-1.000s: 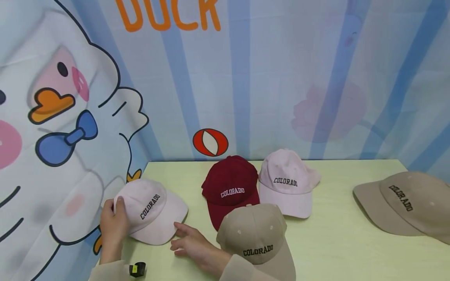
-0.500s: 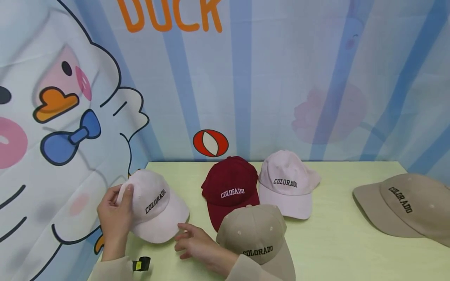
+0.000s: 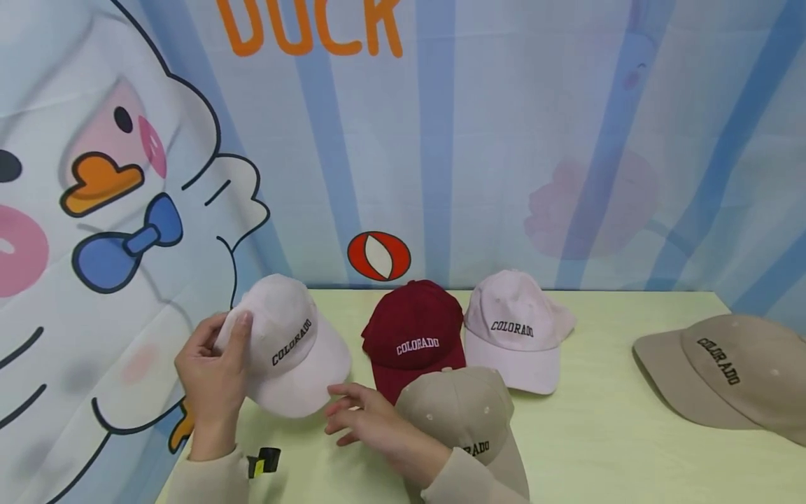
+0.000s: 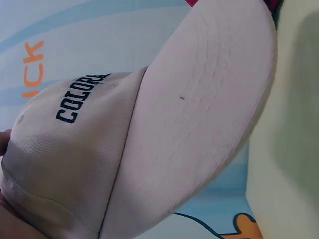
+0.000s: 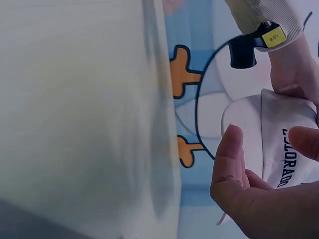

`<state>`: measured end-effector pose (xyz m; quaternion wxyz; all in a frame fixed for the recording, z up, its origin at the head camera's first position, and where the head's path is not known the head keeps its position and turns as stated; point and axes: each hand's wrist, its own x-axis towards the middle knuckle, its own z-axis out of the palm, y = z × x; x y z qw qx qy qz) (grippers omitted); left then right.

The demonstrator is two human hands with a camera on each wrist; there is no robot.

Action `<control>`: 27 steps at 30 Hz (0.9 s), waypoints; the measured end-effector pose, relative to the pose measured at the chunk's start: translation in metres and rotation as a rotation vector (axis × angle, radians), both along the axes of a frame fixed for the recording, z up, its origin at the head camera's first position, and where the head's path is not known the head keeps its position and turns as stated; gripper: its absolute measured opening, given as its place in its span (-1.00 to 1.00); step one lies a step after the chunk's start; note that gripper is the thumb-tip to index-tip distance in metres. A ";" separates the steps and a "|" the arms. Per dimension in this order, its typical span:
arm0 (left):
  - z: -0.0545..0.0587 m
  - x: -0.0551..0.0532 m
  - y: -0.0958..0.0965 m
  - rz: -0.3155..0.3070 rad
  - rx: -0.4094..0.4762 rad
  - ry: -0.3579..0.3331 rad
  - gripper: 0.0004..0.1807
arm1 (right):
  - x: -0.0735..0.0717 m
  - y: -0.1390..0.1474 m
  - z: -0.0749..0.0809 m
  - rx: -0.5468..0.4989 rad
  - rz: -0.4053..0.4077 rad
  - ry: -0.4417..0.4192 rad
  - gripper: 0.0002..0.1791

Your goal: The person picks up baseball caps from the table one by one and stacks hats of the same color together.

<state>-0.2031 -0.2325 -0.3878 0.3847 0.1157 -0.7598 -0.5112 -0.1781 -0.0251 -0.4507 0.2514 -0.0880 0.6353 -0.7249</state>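
Left fingers, tips hidden, pinch 1 pale cap; right fingers are loosely parted, empty.

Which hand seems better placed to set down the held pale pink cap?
Probably the left hand: it grips the pale pink cap on the side opposite its brim. The right hand holds nothing and is only near the brim.

We see matt woven cloth on the leftmost pale pink cap, its brim crossed by slightly ridged stitching. The dark red cap and the front tan cap look like dull, soft fabric too. We read the backdrop as printed cloth, lightly creased. The tabletop looks smooth; the left sleeve's cuff looks ribbed and knitted, and the wrist device smooth black plastic.
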 end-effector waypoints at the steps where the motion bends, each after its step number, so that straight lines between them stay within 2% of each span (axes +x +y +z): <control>1: 0.003 0.000 0.002 -0.010 0.002 0.016 -0.67 | -0.001 0.003 0.003 -0.002 0.000 0.010 -0.42; 9: 0.029 -0.006 0.027 -0.115 0.009 0.145 -0.73 | -0.012 0.030 0.031 -0.013 0.019 0.100 -0.46; 16: 0.044 -0.020 0.057 -0.290 0.020 0.229 -0.76 | -0.022 0.056 0.056 0.035 0.010 0.174 -0.48; 21: 0.049 -0.031 0.080 -0.386 0.010 0.232 -0.78 | -0.030 0.075 0.068 0.078 -0.021 0.237 -0.46; 27: 0.052 -0.045 0.104 -0.504 0.000 0.215 -0.78 | -0.046 0.097 0.081 0.109 -0.119 0.281 -0.49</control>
